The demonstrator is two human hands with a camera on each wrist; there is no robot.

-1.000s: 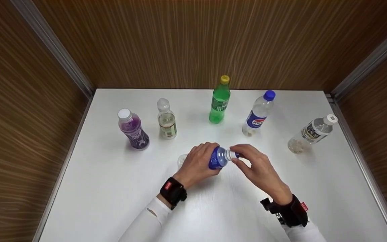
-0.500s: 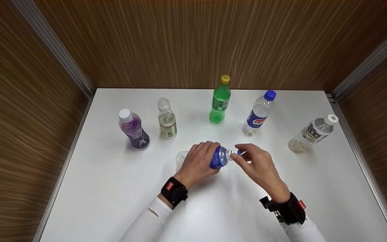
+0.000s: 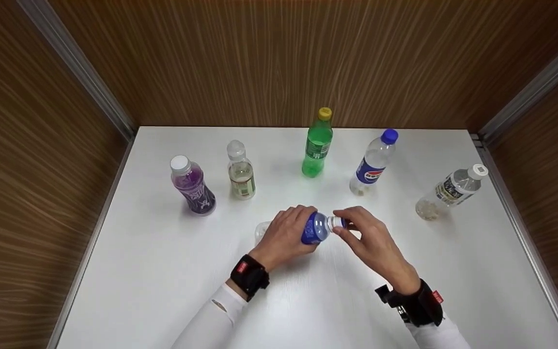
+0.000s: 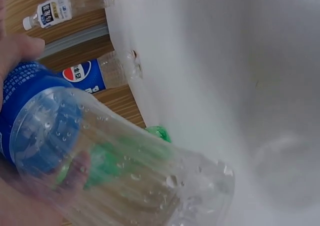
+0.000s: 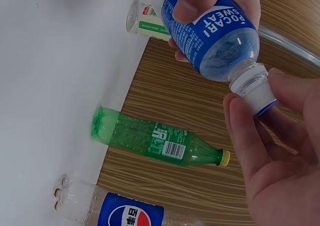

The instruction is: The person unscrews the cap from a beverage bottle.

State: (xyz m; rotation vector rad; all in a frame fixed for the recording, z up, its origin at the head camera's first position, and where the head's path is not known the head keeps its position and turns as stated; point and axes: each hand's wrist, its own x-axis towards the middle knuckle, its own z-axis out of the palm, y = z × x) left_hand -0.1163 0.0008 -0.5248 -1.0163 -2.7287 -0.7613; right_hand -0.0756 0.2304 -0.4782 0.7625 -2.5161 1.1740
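My left hand (image 3: 286,237) grips a clear Pocari Sweat bottle (image 5: 220,35) round its blue label, holding it tilted with the neck toward the right. In the left wrist view the bottle's clear lower part (image 4: 135,171) is dotted with droplets. At the neck sits a white cap (image 5: 259,96) with a blue top. The thumb and fingertips of my right hand (image 3: 373,242) pinch this cap from both sides. Part of the bottle's body is hidden behind my left hand in the head view.
On the white table (image 3: 162,281) stand a purple bottle (image 3: 193,186), a small clear bottle (image 3: 241,174), a green bottle (image 3: 317,145), a Pepsi bottle (image 3: 372,165) and a clear white-capped bottle (image 3: 448,193). Wood-grain panels (image 3: 279,63) enclose the back and sides.
Half a second ago my right thumb and fingers lay differently on the cap, with the fingertips lifted farther out. They have since come back round it. The bottle has barely shifted.
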